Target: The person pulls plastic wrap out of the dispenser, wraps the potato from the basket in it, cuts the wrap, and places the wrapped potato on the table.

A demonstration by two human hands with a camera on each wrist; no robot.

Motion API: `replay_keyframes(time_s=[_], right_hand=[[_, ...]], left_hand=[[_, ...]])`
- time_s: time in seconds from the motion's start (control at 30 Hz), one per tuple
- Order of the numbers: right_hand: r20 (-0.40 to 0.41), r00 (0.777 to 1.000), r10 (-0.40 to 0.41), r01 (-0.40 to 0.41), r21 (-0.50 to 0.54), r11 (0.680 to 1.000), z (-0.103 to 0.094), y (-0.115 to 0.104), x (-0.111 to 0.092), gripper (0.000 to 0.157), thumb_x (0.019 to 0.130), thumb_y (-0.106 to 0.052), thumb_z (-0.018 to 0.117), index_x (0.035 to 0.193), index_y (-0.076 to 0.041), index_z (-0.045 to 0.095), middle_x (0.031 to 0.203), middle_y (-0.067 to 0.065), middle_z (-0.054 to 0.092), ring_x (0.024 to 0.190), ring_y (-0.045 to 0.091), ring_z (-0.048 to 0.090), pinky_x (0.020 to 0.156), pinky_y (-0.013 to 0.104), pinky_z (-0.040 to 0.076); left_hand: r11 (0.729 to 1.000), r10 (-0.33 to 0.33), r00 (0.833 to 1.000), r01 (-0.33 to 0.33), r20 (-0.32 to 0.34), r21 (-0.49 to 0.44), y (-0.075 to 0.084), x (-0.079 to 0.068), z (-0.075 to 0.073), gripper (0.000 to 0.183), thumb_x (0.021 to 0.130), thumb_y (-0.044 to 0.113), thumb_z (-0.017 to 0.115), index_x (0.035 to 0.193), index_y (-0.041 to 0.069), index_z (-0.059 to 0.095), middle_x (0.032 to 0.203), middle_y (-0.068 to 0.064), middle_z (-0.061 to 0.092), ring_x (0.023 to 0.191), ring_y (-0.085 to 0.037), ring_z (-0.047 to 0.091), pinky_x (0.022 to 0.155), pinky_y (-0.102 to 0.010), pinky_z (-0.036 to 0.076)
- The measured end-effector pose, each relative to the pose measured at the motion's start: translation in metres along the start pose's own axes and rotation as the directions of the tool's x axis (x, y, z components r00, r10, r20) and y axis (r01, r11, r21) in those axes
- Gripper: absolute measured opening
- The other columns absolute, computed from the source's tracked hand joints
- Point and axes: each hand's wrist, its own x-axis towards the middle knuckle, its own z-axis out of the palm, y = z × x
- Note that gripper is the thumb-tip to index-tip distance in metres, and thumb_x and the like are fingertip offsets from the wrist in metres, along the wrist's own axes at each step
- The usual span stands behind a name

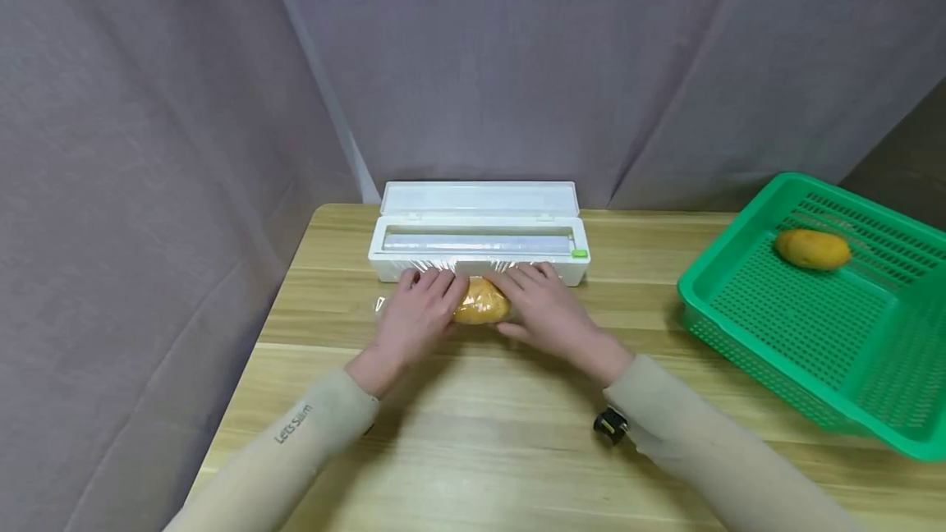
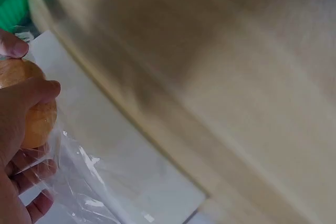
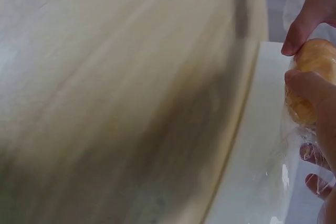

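Note:
Both hands hold a yellow-orange mango (image 1: 482, 303) wrapped in clear cling film (image 2: 86, 184), just in front of a white cling film dispenser (image 1: 380, 257). My left hand (image 1: 420, 310) grips the mango's left end, its thumb lying across the fruit in the left wrist view. From the other side, my right hand (image 1: 543, 309) grips the right end, thumb over the film. Film stretches between the mango and the dispenser, and a loose flap sticks out left of the left hand. In the right wrist view the fingertips show through crinkled film below the fruit.
The dispenser's lid (image 1: 480, 198) stands raised at the back, with a film roll (image 1: 476, 243) inside and a green slider (image 1: 580, 254) at its right. A green basket (image 1: 761, 360) to the right holds another mango (image 1: 813, 249). Grey curtains (image 1: 480, 64) hang behind the wooden table (image 1: 458, 450).

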Motion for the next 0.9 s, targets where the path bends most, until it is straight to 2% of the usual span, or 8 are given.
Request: replay_keyframes(time_s=[0.23,0.43,0.63,0.9], right_hand=[[-0.008,1.000,0.012,-0.012,0.008,1.000,0.024,0.006,0.000,0.078,0.087,-0.039,0.090,0.149,-0.005,0.057,0.131,0.013,0.069,0.122,0.032,0.063,0.103,0.050,0.048],[0.003,1.000,0.023,-0.023,0.011,1.000,0.031,0.006,0.001,0.081,0.089,-0.047,0.086,0.151,-0.005,0.055,0.132,0.014,0.068,0.122,0.033,0.061,0.108,0.053,0.047],[0.008,1.000,0.026,-0.026,-0.002,1.000,0.034,0.006,-0.001,0.079,0.095,-0.052,0.078,0.152,-0.003,0.054,0.130,0.014,0.068,0.121,0.033,0.061,0.110,0.053,0.044],[-0.027,1.000,-0.003,0.003,-0.020,1.000,0.037,0.005,-0.002,0.074,0.096,-0.049,0.079,0.149,-0.001,0.057,0.126,0.014,0.068,0.118,0.034,0.062,0.104,0.051,0.047]], left_hand=[[1.000,-0.018,1.000,0.018,0.021,-0.002,0.005,-0.001,0.023,0.064,0.077,0.034,0.095,0.124,0.009,0.059,0.112,-0.007,0.067,0.102,-0.027,0.063,0.087,-0.042,0.050],[0.999,-0.021,0.999,0.019,0.032,0.037,0.006,-0.001,0.033,0.048,0.086,0.023,0.086,0.122,0.008,0.059,0.112,-0.008,0.067,0.101,-0.026,0.063,0.086,-0.040,0.050],[0.999,0.001,1.000,-0.002,0.029,0.036,0.006,0.000,0.039,0.036,0.092,0.011,0.077,0.123,0.007,0.059,0.112,-0.008,0.066,0.102,-0.026,0.063,0.086,-0.039,0.050],[0.999,0.016,0.999,-0.018,0.047,0.032,0.006,0.000,0.043,0.029,0.096,0.005,0.069,0.123,0.007,0.058,0.113,-0.009,0.064,0.103,-0.026,0.062,0.087,-0.039,0.051]])
